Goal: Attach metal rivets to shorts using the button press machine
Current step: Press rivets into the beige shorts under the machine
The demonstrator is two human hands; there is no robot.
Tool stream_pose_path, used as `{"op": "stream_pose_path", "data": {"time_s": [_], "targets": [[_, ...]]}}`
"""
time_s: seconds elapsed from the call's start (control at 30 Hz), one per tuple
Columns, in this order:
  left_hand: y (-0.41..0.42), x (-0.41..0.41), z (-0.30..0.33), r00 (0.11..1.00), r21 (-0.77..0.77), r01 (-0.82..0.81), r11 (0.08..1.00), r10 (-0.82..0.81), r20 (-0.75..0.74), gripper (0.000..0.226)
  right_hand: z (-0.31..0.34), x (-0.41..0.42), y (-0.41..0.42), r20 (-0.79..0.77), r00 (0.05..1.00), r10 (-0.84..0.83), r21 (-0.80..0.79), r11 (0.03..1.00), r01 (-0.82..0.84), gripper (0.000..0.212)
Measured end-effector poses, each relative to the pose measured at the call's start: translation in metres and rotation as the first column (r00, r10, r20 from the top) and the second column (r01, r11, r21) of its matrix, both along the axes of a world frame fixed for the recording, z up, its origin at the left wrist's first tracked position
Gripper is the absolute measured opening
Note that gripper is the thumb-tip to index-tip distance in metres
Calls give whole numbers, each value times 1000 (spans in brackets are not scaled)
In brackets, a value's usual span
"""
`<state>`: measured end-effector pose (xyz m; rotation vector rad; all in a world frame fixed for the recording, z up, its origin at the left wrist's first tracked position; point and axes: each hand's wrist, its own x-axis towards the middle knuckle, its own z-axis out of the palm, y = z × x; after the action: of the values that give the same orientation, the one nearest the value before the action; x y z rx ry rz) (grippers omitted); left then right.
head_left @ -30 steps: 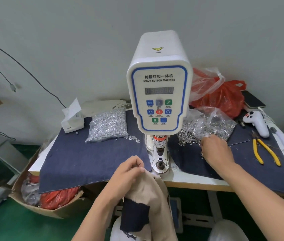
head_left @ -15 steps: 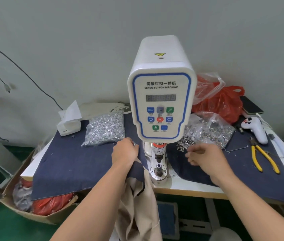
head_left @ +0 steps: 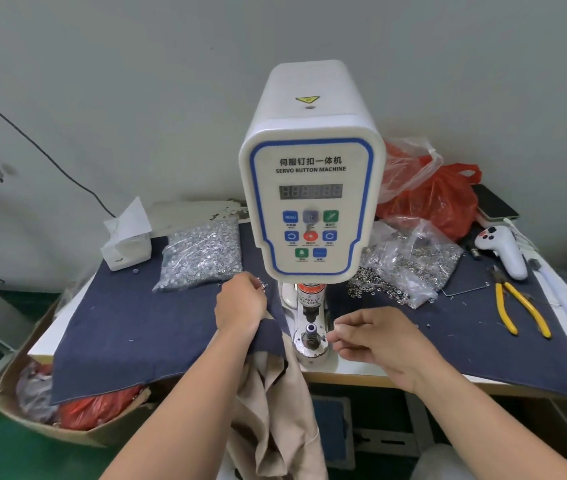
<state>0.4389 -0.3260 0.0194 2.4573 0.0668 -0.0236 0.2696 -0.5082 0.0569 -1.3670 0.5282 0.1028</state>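
One button press machine (head_left: pixel 310 188) stands on the bench (head_left: pixel 355 370); two bags of rivets (head_left: pixel 202 258) flank it. Left hand (head_left: pixel 240 304), knuckles up, fingers curled over loose rivets; whether they grip cannot be told. Right hand (head_left: pixel 375 337), fingers pinched together, has moved from the right-hand bag to the lower die (head_left: pixel 311 336). One pair of beige shorts (head_left: pixel 275 410) hangs below the left wrist.

You face a plain grey-white wall (head_left: pixel 136 81) with a thin black cable (head_left: pixel 32 147) hanging across it, a white table (head_left: pixel 372 374) draped in dark blue cloth (head_left: pixel 143 323) stands against it, and the floor (head_left: pixel 5 455) below is green.
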Motion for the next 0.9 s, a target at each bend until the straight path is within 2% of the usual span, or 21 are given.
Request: {"op": "stream_pose_path", "data": {"time_s": [0.17, 0.47, 0.6, 0.73, 0.9], "targets": [[6, -3, 5, 1000, -77, -20, 997, 20, -1, 25, 0, 5, 12, -53, 995, 86, 81, 993, -81, 13], [23, -11, 17, 999, -216, 44, 975, -40, 26, 22, 3, 13, 25, -116, 993, 16, 381, 924, 30, 6], [27, -16, 20, 995, -267, 103, 958, -100, 25, 26, 0, 13, 26, -141, 990, 1, 498, 864, 71, 16], [33, -28, 23, 982, -375, 183, 909, -190, 18, 20, -3, 12, 27, -153, 988, -2, 585, 805, 93, 22], [43, -56, 25, 967, -526, 215, 823, -254, -2, 12, 0, 15, 29, -158, 987, -14, 617, 779, 110, 23]]}}
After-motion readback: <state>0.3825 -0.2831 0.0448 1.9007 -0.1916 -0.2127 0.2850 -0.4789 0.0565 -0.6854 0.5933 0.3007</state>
